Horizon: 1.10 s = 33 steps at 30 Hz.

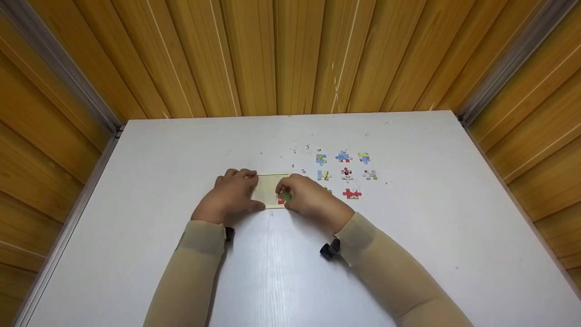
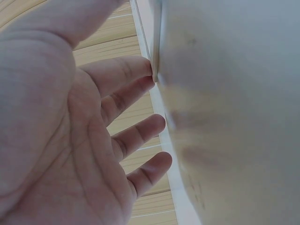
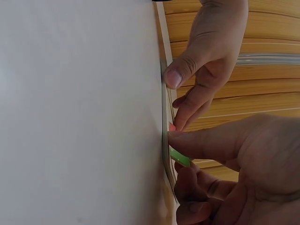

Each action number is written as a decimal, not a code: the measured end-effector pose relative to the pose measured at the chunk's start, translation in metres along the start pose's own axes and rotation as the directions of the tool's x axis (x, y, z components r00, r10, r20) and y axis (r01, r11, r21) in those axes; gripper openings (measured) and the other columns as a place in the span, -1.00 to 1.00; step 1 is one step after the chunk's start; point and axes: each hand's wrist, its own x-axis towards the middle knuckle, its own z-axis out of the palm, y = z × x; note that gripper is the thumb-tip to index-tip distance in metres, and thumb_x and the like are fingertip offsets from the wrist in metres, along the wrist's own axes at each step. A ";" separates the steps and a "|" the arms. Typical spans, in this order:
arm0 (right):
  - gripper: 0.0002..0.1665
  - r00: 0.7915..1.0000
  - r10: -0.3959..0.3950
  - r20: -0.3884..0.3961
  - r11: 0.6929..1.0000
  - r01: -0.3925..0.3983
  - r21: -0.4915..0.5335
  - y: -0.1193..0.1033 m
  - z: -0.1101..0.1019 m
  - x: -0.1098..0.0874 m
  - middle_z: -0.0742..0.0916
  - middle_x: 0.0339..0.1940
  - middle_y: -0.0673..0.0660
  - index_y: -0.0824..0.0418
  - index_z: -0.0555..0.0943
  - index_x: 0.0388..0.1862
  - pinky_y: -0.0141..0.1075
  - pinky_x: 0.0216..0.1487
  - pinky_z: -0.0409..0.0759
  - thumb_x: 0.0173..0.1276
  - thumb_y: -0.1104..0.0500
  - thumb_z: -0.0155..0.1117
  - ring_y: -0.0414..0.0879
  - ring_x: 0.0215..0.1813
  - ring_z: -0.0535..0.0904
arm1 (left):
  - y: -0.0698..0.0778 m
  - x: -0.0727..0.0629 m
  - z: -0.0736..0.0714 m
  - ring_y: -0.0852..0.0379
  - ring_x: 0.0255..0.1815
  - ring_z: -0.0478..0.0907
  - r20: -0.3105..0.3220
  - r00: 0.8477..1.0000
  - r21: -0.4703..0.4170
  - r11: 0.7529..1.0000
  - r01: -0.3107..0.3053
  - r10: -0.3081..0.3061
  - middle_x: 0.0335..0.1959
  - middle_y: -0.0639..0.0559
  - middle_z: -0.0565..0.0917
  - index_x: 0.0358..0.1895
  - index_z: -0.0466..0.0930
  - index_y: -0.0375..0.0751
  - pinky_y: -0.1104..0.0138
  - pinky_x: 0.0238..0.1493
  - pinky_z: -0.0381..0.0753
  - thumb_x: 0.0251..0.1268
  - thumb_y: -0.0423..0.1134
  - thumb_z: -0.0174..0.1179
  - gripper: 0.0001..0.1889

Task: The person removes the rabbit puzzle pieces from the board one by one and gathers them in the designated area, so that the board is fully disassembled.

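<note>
A small cream puzzle board [image 1: 265, 188] with a thin raised rim lies flat on the white table. My left hand [image 1: 233, 195] holds its left end, thumb at the near edge and index finger at the far edge; the other fingers [image 2: 145, 133] spread loosely beyond. Over the board's right end, my right hand [image 1: 313, 197] pinches a green and red puzzle piece [image 1: 286, 195] between thumb and fingers. In the right wrist view that piece's green part [image 3: 180, 158] stands tilted up from the board. My right hand's fingers partly hide it.
To the right, several loose puzzle pieces lie in rows, among them a red piece [image 1: 352, 194] and a blue piece [image 1: 343, 157]. My right hand partly covers another one. Small dark crumbs [image 1: 307, 147] dot the white table [image 1: 181, 150]. Wood-patterned walls [image 1: 290, 54] stand behind and at both sides.
</note>
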 end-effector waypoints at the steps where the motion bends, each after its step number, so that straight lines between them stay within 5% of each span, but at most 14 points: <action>1: -0.56 1.000 -0.001 0.003 1.000 0.001 0.005 0.000 0.000 0.000 0.77 0.13 0.14 0.09 0.79 0.20 0.03 0.38 0.64 0.39 0.40 0.49 0.07 0.17 0.63 | 0.000 0.000 0.000 -0.30 0.77 0.28 0.001 1.000 0.005 1.000 -0.003 0.003 0.76 -0.07 0.46 0.67 0.53 -0.12 -0.28 0.72 0.31 0.34 0.09 0.64 -0.11; 33: -0.52 1.000 -0.029 -0.007 0.999 0.029 0.035 0.005 -0.007 -0.002 0.89 0.27 0.08 0.13 0.86 0.32 -0.03 0.40 0.67 0.43 0.26 0.56 -0.02 0.20 0.69 | -0.004 0.003 0.002 -0.31 0.76 0.29 0.005 1.000 0.036 0.999 -0.024 0.024 0.75 -0.08 0.45 0.67 0.53 -0.11 -0.29 0.69 0.34 0.37 0.14 0.61 -0.11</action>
